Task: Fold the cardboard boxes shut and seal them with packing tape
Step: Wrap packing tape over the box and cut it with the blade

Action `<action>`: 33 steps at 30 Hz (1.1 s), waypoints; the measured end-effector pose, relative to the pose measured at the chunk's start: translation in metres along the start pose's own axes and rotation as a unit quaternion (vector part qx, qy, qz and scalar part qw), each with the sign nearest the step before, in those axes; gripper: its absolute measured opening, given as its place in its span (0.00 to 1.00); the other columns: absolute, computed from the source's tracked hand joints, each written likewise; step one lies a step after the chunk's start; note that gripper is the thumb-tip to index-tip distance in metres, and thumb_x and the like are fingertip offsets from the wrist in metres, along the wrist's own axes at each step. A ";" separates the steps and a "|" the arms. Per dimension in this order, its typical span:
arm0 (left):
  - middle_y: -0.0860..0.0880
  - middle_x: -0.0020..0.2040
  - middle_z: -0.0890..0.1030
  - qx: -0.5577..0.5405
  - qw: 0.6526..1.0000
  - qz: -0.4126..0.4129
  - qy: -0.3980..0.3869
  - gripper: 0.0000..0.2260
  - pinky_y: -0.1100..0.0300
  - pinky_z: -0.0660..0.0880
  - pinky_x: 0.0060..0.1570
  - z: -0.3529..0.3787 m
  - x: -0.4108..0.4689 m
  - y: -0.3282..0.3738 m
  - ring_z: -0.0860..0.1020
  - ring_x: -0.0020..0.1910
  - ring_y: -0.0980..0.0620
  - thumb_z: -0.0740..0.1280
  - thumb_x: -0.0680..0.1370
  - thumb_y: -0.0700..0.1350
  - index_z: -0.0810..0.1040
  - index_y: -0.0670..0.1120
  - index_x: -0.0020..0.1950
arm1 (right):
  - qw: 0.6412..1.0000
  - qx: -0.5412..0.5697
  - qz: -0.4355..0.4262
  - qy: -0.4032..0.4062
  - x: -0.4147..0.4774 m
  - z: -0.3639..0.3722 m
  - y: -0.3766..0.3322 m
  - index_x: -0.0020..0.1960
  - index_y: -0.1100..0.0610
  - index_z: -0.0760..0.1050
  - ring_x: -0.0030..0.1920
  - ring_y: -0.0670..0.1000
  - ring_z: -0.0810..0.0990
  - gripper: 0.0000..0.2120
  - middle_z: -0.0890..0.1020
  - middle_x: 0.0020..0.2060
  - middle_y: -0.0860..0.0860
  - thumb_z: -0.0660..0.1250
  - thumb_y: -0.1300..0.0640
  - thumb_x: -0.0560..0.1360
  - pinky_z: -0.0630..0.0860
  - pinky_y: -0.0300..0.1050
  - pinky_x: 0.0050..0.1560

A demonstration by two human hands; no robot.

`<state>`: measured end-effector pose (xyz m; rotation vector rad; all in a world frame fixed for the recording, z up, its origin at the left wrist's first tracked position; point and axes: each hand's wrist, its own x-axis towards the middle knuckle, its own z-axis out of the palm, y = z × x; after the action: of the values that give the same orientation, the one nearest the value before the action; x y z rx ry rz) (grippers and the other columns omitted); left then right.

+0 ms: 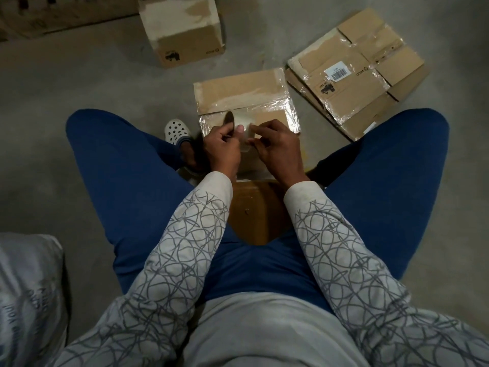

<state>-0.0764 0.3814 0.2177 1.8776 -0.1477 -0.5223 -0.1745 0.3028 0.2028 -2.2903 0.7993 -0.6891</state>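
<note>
A cardboard box [242, 94] stands on the floor between my knees, its flaps folded down and shiny clear tape across its near half. My left hand [221, 148] grips a roll of clear packing tape [229, 122] held on edge over the box. My right hand [277, 148] pinches the loose end of the tape [247, 133] just right of the roll. Both hands hover over the near edge of the box and hide it.
A pile of flattened cardboard boxes [352, 75] with a barcode label lies to the right. One closed box [182, 30] stands at the back. A white plastic sack [29, 292] sits at my lower left. A white clog [177, 131] is left of the box. Grey concrete floor all round.
</note>
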 end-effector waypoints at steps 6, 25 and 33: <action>0.47 0.52 0.83 0.006 0.999 0.013 -0.037 0.11 0.53 0.80 0.58 -0.001 -0.001 0.000 0.81 0.52 0.51 0.73 0.77 0.40 0.84 0.42 0.59 | 0.999 0.022 0.017 0.017 0.002 -0.006 0.004 0.50 0.61 0.83 0.42 0.52 0.83 0.04 0.85 0.44 0.55 0.72 0.65 0.75 0.80 0.44 0.43; 0.48 0.53 0.84 -0.074 0.994 -0.065 -0.053 0.13 0.48 0.79 0.62 -0.003 -0.002 0.007 0.81 0.58 0.49 0.73 0.77 0.39 0.83 0.40 0.61 | 0.997 0.021 0.067 -0.021 0.000 -0.002 0.004 0.58 0.56 0.79 0.43 0.54 0.84 0.08 0.86 0.45 0.54 0.67 0.62 0.80 0.82 0.48 0.43; 0.46 0.55 0.84 -0.085 0.993 -0.067 -0.051 0.14 0.51 0.78 0.63 -0.003 -0.001 0.005 0.81 0.58 0.48 0.74 0.76 0.38 0.82 0.39 0.61 | 0.995 0.039 0.087 -0.014 0.000 0.000 0.008 0.57 0.55 0.80 0.44 0.50 0.85 0.07 0.86 0.45 0.52 0.69 0.61 0.79 0.77 0.39 0.44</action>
<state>-0.0753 0.3821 0.2234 1.7023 -0.0423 -0.7013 -0.1771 0.2976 0.1975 -2.1261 0.9303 -0.5976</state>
